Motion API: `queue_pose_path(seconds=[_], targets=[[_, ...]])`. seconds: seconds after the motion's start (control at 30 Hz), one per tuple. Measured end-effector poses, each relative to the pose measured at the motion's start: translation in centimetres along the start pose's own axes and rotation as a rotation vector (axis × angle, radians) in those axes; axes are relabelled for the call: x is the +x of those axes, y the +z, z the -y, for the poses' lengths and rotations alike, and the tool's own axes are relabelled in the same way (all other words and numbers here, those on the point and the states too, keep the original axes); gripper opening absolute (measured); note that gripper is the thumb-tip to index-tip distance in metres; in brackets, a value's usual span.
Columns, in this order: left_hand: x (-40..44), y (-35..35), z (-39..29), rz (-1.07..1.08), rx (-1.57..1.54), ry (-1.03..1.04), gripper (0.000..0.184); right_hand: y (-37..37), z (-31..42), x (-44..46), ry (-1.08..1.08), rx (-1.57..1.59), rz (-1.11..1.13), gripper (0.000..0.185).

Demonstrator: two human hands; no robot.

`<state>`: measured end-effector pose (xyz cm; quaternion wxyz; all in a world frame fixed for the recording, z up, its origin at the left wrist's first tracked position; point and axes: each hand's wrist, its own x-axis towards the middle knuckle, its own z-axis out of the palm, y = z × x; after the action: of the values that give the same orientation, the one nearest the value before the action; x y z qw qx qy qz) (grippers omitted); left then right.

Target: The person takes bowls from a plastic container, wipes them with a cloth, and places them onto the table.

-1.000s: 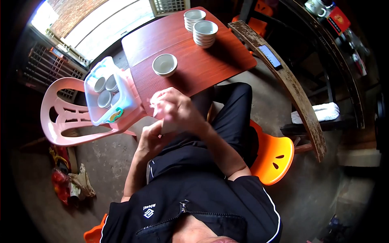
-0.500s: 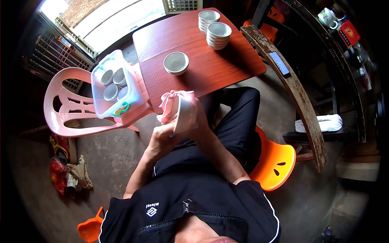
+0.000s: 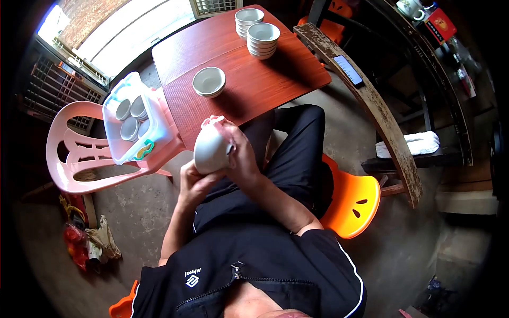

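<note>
Above my lap, a white bowl (image 3: 209,151) is tilted with its pale outer side toward me. My left hand (image 3: 195,182) grips its lower edge, thumb lying along the side. On the right of the bowl my right hand (image 3: 241,153) is closed around a pink cloth (image 3: 213,120) pressed against it. Only small bits of the cloth show; the bowl and fingers hide the rest. Just beyond, a single bowl (image 3: 209,83) stands upright on the red-brown table (image 3: 177,69).
Two bowl stacks (image 3: 263,40) stand at the table's far right. Left, a clear plastic bin (image 3: 114,146) with several bowls sits on a pink chair (image 3: 69,177). A phone (image 3: 348,70) lies on a worn wooden bench (image 3: 379,119). An orange stool (image 3: 352,212) is at my right.
The bowl has turned so its outer side faces me more, and the cloth is now mostly hidden. My hands have shifted on it. The whole view has moved slightly.
</note>
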<state>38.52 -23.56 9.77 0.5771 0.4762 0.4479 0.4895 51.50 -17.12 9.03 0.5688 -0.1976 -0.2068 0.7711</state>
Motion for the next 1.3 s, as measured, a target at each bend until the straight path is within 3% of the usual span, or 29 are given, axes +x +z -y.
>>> queue_pose_path(seconds=[0.03,0.1,0.13,0.17,0.2,0.23,0.27,0.33,0.4,0.47,0.5,0.53,0.63,0.67,0.73,0.77,0.8,0.83,0.87,0.93,0.97,1.03,1.07,1.1,1.17,1.2,1.23,1.27,1.3], targets=[[-0.2,0.2,0.5,0.028,0.085,0.105,0.03,-0.6,0.1,0.4,-0.229,-0.279,0.138,0.031],[-0.4,0.5,-0.5,0.049,0.091,-0.007,0.029,-0.4,2.5,1.3,-0.684,-0.843,0.413,0.031],[-0.2,0.1,-1.7,0.109,0.052,-0.11,0.031,0.3,3.8,1.1,-0.327,-0.731,0.473,0.029],[0.0,0.0,-2.7,0.166,-0.227,-0.125,0.036,1.4,5.3,0.8,0.02,-0.63,0.457,0.027],[0.3,-0.3,-2.6,0.183,-0.436,-0.158,0.041,1.6,5.8,1.0,-0.173,-0.964,0.648,0.026],[0.4,-0.7,-2.3,0.17,-0.418,-0.134,0.04,1.7,5.5,0.9,-0.218,-0.992,0.637,0.024],[0.6,-1.0,-2.1,0.162,-0.398,-0.108,0.04,1.3,4.4,1.1,-0.152,-0.805,0.529,0.022],[0.8,0.0,-1.9,0.084,-0.325,-0.048,0.03,0.8,2.8,0.4,-0.216,-0.544,0.314,0.027],[0.4,-0.3,0.0,0.022,0.045,-0.027,0.025,0.7,0.9,-0.5,-0.229,-0.195,0.084,0.031],[0.3,0.1,1.1,0.085,0.403,0.252,0.025,-0.1,1.1,-0.1,0.088,0.169,0.085,0.032],[0.3,0.2,0.4,0.123,0.481,0.22,0.029,-0.5,1.4,0.7,0.304,0.424,0.076,0.032],[0.4,0.2,-0.5,0.158,0.556,0.189,0.033,-0.7,2.1,1.3,0.247,0.157,0.176,0.031],[0.5,0.2,-3.5,0.239,-0.38,-0.182,0.047,0.2,4.9,1.3,0.063,-0.584,0.45,0.027],[1.0,-0.5,-3.2,0.237,-0.338,-0.142,0.046,0.9,5.5,1.1,0.105,-0.613,0.457,0.024],[1.2,-0.2,-2.7,0.164,-0.44,-0.096,0.042,0.4,4.4,1.3,-0.06,-0.508,0.475,0.025],[1.3,0.2,-2.1,0.114,-0.375,-0.034,0.038,-1.7,3.5,2.7,-0.826,-1.069,0.578,0.028],[1.3,0.3,-1.0,0.063,-0.31,0.028,0.034,-2.3,1.3,2.0,-0.356,-0.594,0.427,0.03],[1.3,-0.6,0.9,0.08,-0.082,0.061,0.031,-2.8,-0.8,1.2,-0.06,0.024,0.126,0.032],[1.2,-1.2,1.9,0.186,0.027,0.188,0.033,-2.7,-1.1,0.8,0.051,0.422,0.092,0.031],[0.8,-0.3,1.7,0.103,0.058,0.089,0.028,-1.0,1.3,0.8,0.134,0.122,0.127,0.031],[0.9,-0.3,0.5,0.16,-0.099,-0.002,0.03,-0.7,2.8,1.2,0.176,-0.029,0.141,0.032],[1.4,-0.5,-1.9,0.252,-0.504,-0.174,0.041,-2.2,3.9,2.6,-0.367,-0.781,0.565,0.028],[2.0,-0.8,-1.6,0.278,-0.5,-0.15,0.044,-0.6,4.5,1.5,0.153,-0.516,0.387,0.027],[2.1,-0.7,-1.4,0.238,-0.54,-0.138,0.044,-0.1,4.5,1.2,0.138,-0.44,0.336,0.026],[2.3,0.2,-0.8,0.144,-0.542,-0.046,0.043,-1.6,3.2,0.7,-0.428,-0.802,0.271,0.035],[2.4,0.9,-0.3,0.086,-0.505,0.033,0.042,-2.7,1.0,0.5,-0.703,-0.959,0.133,0.038],[2.4,1.3,0.4,0.061,-0.419,0.08,0.038,-3.7,-1.0,0.1,-0.728,-0.957,0.065,0.056],[2.5,1.1,0.9,0.087,-0.232,0.071,0.037,-3.9,-1.1,-0.1,-0.77,-1.225,0.045,0.065],[2.3,0.9,1.2,0.108,-0.147,0.043,0.037,-4.3,-0.8,0.0,-0.713,-1.054,0.107,0.06]])
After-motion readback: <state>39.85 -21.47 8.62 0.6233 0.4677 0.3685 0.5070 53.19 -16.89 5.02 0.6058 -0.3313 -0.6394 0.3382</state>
